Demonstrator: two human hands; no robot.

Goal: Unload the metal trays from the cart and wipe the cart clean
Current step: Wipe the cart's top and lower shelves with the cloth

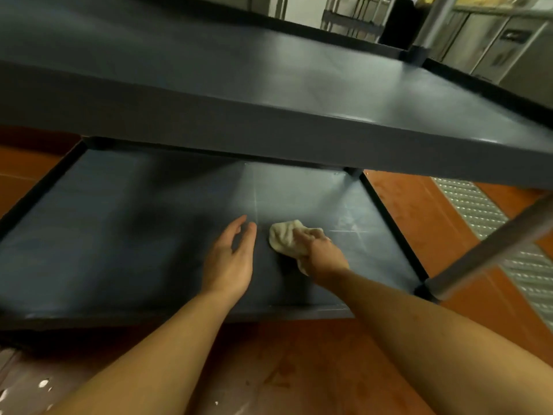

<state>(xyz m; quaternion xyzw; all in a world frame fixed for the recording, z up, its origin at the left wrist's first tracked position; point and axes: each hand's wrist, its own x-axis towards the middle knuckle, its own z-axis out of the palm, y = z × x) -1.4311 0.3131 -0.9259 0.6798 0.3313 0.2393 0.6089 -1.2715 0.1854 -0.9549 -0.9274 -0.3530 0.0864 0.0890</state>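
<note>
We wipe the cart's lower shelf with a cloth.

Our right hand [324,257] has its fingers curled over a crumpled pale cloth [285,236] and presses it onto the dark grey lower shelf [119,235], right of the shelf's middle and toward its near edge. Our left hand [229,259] lies open over the shelf's middle, just beside the cloth, with straight fingers and the thumb held apart. We cannot tell whether it touches the shelf. The cart's upper shelf [239,79], the same dark grey, hangs above the lower shelf and hides its far edge. A metal pole [493,247] rises slantwise from the lower shelf's near right corner. Orange-brown floor [299,369] shows around the lower shelf, with a metal drain grate [478,211] set into it to the shelf's right.
</note>
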